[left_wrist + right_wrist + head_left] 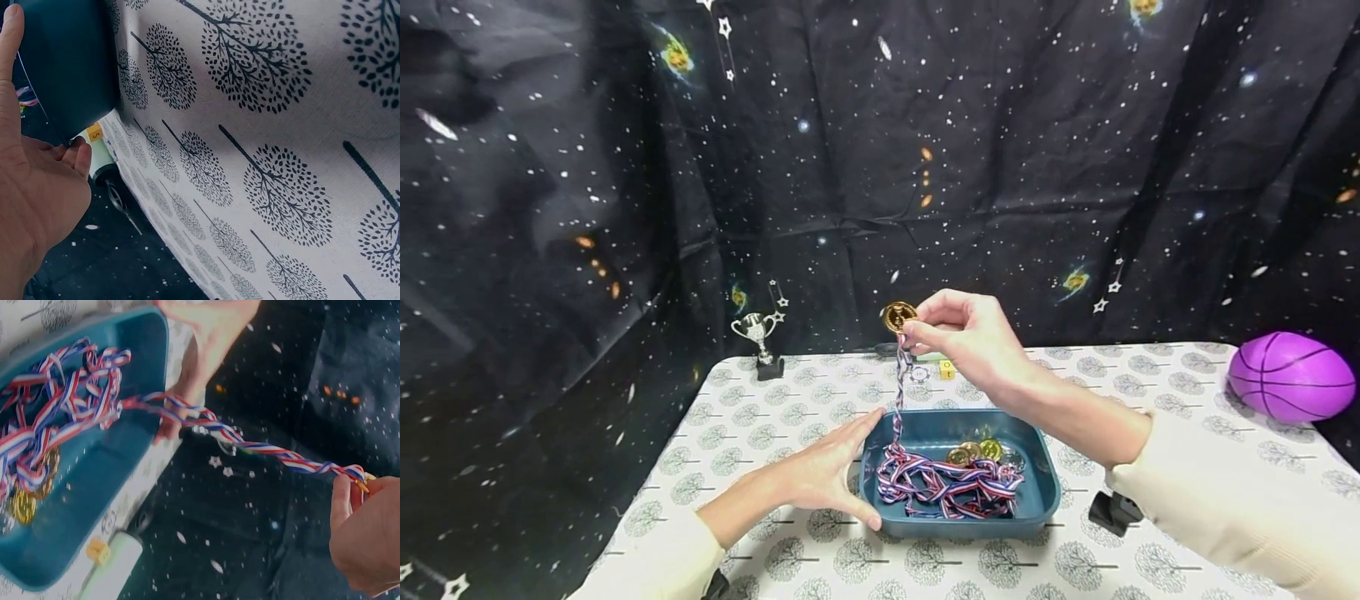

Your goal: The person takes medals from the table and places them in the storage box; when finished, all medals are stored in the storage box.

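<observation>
My right hand [981, 337] pinches a gold medal [898, 317] by its edge, raised above a dark teal tray [962, 528]. From the medal a twisted red, white and blue ribbon [269, 450] runs taut down to the tangle of striped ribbons [936, 487] in the tray. Several other medals [991, 450], gold and one silvery, lie at the tray's right back. My left hand [816, 475] holds the tray's left end, with the thumb at the near corner and the fingers at the far one. In the left wrist view its fingertips [81, 153] curl against the tray's wall.
A silver trophy cup [756, 333] on a black base stands at the table's back left. Behind the tray are a yellow letter cube [947, 369] and a pale green cylinder [115, 565]. A purple ball [1291, 377] sits at the right, before a dark starry curtain [1000, 167].
</observation>
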### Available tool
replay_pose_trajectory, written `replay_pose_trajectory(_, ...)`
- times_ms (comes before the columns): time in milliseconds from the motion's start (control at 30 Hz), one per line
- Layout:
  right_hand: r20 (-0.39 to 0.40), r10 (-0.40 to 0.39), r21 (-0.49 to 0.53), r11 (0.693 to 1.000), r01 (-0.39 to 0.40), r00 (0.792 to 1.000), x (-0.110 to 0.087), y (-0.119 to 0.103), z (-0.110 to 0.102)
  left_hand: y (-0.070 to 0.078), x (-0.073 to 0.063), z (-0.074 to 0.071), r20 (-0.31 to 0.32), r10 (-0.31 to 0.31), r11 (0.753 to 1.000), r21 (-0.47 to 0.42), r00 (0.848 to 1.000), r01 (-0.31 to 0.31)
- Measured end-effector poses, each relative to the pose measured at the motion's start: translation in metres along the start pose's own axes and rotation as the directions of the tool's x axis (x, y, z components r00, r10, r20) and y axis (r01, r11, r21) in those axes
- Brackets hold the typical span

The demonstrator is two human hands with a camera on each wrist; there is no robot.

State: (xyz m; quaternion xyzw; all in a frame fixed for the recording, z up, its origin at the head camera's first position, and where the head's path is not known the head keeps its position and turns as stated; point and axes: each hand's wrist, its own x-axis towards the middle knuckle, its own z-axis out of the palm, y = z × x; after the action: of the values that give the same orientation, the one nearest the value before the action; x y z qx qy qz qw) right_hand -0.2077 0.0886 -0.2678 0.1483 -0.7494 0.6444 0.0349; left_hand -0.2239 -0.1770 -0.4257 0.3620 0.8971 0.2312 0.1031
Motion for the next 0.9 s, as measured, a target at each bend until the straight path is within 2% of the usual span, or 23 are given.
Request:
replay_pose_trajectory(233,-0.028,0.014,0.048,0.999,-0.013,1.0,-0.006,0.009,0.024,0.001,0.0,-0.001,0.007,-0.002,1.0,0.004,1.0,0.002)
replay_pose_trajectory(567,-0.031,-0.039,0.14,0.989,0.043,0.999,-0.003,-0.003,0.032,0.0,-0.001,0.0,0.01,-0.005,1.0,0.015,1.0,0.005)
replay_pose_trajectory(700,-0.037,-0.02,0.128,0.991,0.025,0.999,-0.004,-0.001,0.034,0.0,-0.001,0.0,0.01,-0.007,1.0,0.015,1.0,0.007)
replay_pose_trajectory(900,-0.026,0.049,0.105,0.993,-0.046,0.998,-0.01,0.017,0.036,0.001,0.0,0.0,0.006,-0.001,1.0,0.018,1.0,0.001)
